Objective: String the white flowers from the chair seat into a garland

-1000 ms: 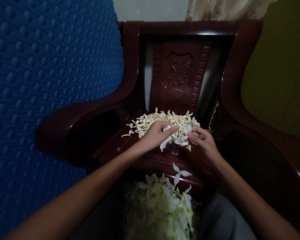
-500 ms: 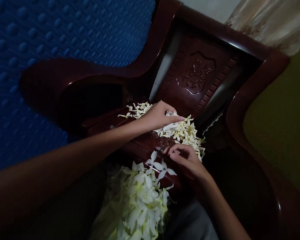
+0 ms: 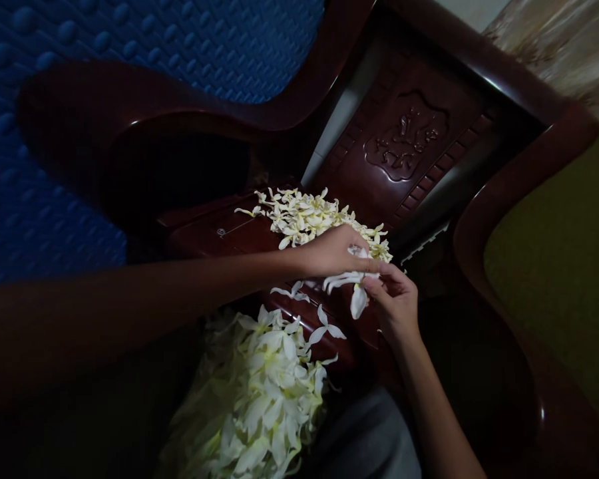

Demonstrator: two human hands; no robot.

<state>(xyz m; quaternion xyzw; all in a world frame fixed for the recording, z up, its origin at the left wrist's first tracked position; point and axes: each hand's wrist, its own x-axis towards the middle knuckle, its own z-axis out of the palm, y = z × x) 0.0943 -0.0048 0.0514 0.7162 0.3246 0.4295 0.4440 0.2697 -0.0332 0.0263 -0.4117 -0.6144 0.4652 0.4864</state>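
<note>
My left hand [image 3: 335,251] is closed around a few white flowers [image 3: 358,301], their petals hanging below the fingers. Thumb and fingers of my right hand [image 3: 395,298] pinch at the same flowers, meeting my left fingertips; a needle or thread, if any, cannot be made out there. Behind the hands, a heap of loose white-yellow flowers [image 3: 304,216] lies on the dark wooden seat [image 3: 204,233]. Nearer to me, a thick mass of packed white flowers [image 3: 269,392] rests by my lap. Two single flowers [image 3: 323,327] lie at the seat's front edge.
The seat belongs to a dark red wooden chair with a carved backrest [image 3: 404,143] and curved armrests [image 3: 180,113]. A blue studded mat [image 3: 104,40] spreads at the upper left. Pale curtain cloth [image 3: 554,46] hangs at the upper right. My grey-clad knee [image 3: 374,439] is below.
My left hand has come off the heap, nearer to me and rightward, with white flowers in it. My right hand has risen to meet it and closed at the flowers. The view has shifted slightly.
</note>
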